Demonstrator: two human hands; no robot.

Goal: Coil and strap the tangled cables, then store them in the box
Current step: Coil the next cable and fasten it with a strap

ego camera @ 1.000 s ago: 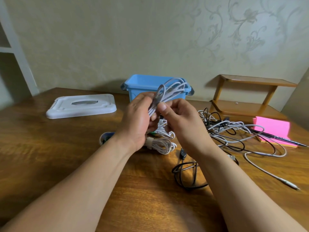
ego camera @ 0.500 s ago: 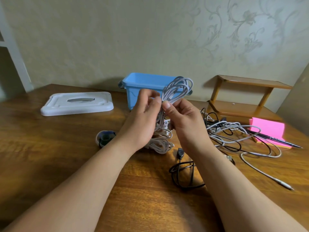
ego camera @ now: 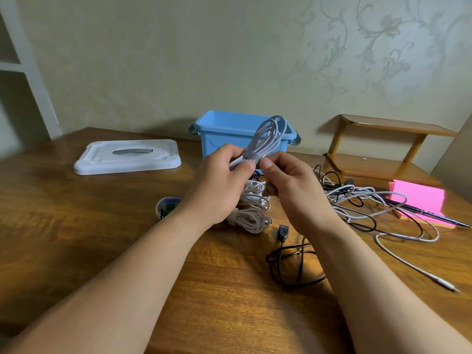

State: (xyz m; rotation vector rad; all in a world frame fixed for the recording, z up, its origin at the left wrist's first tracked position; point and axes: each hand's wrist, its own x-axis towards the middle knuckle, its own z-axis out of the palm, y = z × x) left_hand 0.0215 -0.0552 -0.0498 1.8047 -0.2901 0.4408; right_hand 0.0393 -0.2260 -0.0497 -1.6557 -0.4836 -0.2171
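Wooden table point(ego camera: 76, 251) carries all we see: a blue box point(ego camera: 222, 139) stands open at the back, the white lid point(ego camera: 127, 157) lies flat to its left, and a tangle of cables point(ego camera: 357, 200) sprawls on the right. In front of the box, raised off the table, our left hand point(ego camera: 219, 190) grips a coiled white cable point(ego camera: 270, 134), while our right hand point(ego camera: 293, 190) pinches the grey strap point(ego camera: 251, 157) wrapped around it.

Grey fabric strap point(ego camera: 251, 157) now exposed around the pale grey-white coiled cable point(ego camera: 272, 135); fingers covered it before. Left hand point(ego camera: 219, 190) and right hand point(ego camera: 293, 190) have parted slightly, pinching either side.
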